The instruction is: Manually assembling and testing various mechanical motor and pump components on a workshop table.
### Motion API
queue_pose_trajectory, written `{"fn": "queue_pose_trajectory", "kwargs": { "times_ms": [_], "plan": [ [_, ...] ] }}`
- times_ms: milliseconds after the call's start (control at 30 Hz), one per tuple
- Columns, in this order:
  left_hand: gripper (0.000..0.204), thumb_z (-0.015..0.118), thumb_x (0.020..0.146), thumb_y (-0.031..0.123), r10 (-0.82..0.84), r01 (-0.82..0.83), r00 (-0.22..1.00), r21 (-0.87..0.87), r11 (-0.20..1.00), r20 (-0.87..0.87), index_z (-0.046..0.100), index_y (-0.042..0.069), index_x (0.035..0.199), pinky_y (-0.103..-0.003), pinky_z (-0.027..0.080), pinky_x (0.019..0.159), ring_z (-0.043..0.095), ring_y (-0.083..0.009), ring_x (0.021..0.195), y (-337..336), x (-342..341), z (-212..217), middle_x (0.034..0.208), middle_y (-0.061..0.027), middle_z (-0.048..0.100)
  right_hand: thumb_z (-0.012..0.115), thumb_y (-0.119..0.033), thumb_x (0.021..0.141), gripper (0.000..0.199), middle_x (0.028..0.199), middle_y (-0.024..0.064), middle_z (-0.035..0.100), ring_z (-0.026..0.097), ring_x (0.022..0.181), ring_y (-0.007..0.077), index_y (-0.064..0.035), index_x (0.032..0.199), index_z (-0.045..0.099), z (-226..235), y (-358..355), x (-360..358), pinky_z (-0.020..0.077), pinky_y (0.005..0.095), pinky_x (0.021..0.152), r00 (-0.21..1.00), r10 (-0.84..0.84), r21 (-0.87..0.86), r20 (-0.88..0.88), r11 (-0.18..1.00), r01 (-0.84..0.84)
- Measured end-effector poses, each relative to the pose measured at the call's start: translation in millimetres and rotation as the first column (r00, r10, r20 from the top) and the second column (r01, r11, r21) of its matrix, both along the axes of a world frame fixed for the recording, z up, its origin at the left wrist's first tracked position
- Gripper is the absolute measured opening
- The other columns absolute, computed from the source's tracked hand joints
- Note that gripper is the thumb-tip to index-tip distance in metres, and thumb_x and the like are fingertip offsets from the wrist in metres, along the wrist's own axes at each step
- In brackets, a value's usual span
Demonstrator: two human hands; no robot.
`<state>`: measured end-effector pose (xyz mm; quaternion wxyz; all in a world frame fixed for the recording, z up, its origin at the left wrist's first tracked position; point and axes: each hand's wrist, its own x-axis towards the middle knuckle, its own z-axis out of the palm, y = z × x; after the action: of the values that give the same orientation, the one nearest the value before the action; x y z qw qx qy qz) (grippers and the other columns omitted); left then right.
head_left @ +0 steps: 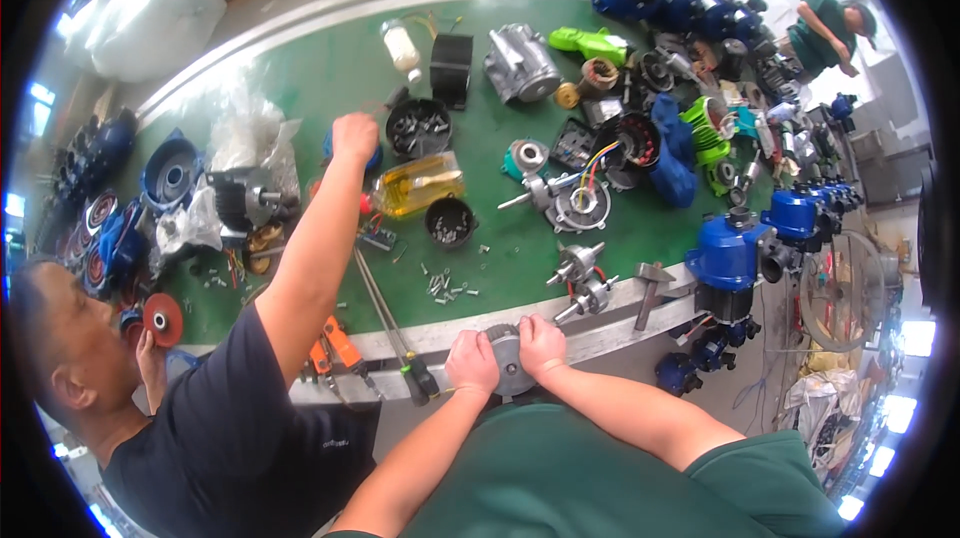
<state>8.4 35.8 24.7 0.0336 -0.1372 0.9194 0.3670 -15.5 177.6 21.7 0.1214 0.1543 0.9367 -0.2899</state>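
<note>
At the near edge of the desk [330, 68], a round grey metal part [508, 363] is gripped on one side by the closed left hand [472, 361] and on the other by the closed right hand [541, 343]; fitting or turning seems in hand, and a steady two-handed grip is called for next.

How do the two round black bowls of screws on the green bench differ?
The far black bowl is larger and sits close beside the co-worker's raised hand; the near black bowl is smaller and sits in front of the yellow oil bottle, nearer the person's hands. Both are round, black, upright and hold small metal fasteners.
</note>
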Motion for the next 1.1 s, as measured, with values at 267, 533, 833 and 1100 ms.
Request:
{"fn": "queue_pose_trajectory", "kwargs": {
  "times_ms": [267, 533, 833, 1100],
  "plan": [
    [0.029, 0.047, 0.099, 0.028, 0.024, -0.022, 0.998, -0.035, 0.999, 0.057, 0.064, 0.006, 0.093, -0.05, 0.05, 0.08, 0.064, -0.0399, 0.092, 4.2, -3.2, -4.9, 0.098, -0.0166, 0.066, 0.046, -0.037, 0.096, 0.036, 0.09, 0.0255, 0.068, 0.064, 0.089, 0.048, -0.0077, 0.093, 0.067, -18.8, 1.7, 0.9, 0.05, 0.0566, 0.082, 0.993, -0.117, -0.059, -0.01, 0.992, 0.116],
    [0.038, 0.042, 0.102, 0.036, 0.042, -0.019, 0.981, -0.121, 0.992, 0.188, 0.064, 0.006, 0.107, -0.052, 0.049, 0.086, 0.064, -0.0419, 0.099, -0.9, -5.3, -4.7, 0.108, -0.0208, 0.067, 0.04, -0.048, 0.098, 0.051, 0.107, 0.0219, 0.07, 0.064, 0.106, 0.0429, -0.0079, 0.11, 0.069, 10.2, 7.8, -6.8, 0.0492, 0.0513, 0.094, 0.984, -0.065, -0.167, 0.168, 0.982, 0.093],
    [0.049, 0.068, 0.086, 0.034, -0.467, 0.431, 0.878, -0.257, 0.865, -0.1, 0.057, 0.006, 0.125, -0.052, 0.034, 0.107, 0.047, -0.0378, 0.126, 45.6, 2.7, 61.1, 0.13, -0.0195, 0.053, 0.059, -0.02, 0.097, 0.023, 0.092, 0.0153, 0.074, 0.073, 0.087, 0.0227, -0.0002, 0.105, 0.068, -3.7, 114.3, 72.9, 0.0548, 0.0333, 0.079, 0.987, -0.159, -0.584, 0.008, 0.8, 0.133],
    [0.039, 0.069, 0.08, 0.035, -0.652, 0.516, 0.748, -0.506, 0.691, -0.128, 0.067, 0.009, 0.11, -0.052, 0.037, 0.105, 0.057, -0.0322, 0.117, 64.8, -1.1, 41.5, 0.116, -0.0135, 0.064, 0.064, -0.017, 0.095, 0.018, 0.084, 0.0122, 0.074, 0.072, 0.078, 0.0177, 0.0007, 0.099, 0.069, 34.1, 202.2, 40.1, 0.0561, 0.0314, 0.071, 0.986, -0.081, -0.532, -0.144, 0.847, -0.008]
  ]
}}
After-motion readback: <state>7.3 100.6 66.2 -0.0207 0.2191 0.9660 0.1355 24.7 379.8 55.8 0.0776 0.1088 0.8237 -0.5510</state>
